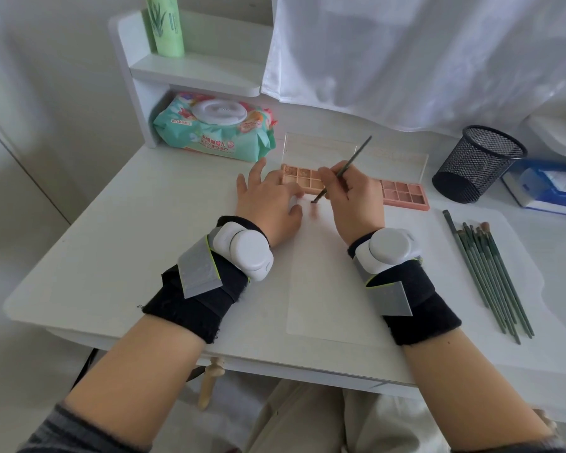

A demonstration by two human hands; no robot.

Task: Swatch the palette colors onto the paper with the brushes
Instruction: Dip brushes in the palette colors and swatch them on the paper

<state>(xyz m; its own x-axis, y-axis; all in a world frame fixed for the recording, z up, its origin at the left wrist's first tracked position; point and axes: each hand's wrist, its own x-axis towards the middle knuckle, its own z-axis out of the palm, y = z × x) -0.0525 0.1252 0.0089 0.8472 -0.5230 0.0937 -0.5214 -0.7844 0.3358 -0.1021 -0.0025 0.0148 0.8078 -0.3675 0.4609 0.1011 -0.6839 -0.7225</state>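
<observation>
Pinching brush (pixel 342 173), right hand (pixel 356 197) dabs paper (pixel 324 289) near palette (pixel 303 179); left hand (pixel 270 204) spread flat, pressing the sheet on worktop (pixel 128 223). Risk: smudging wet swatch if left fingers slide.

The right hand (pixel 350 194) pinches a green brush (pixel 342 173), its tip down on the white paper (pixel 327 289) beside a faint pink smear. The left hand (pixel 268 204) lies flat, fingers spread, near the open palette (pixel 303 181) (a second palette (pixel 402 194) sits just right).
</observation>
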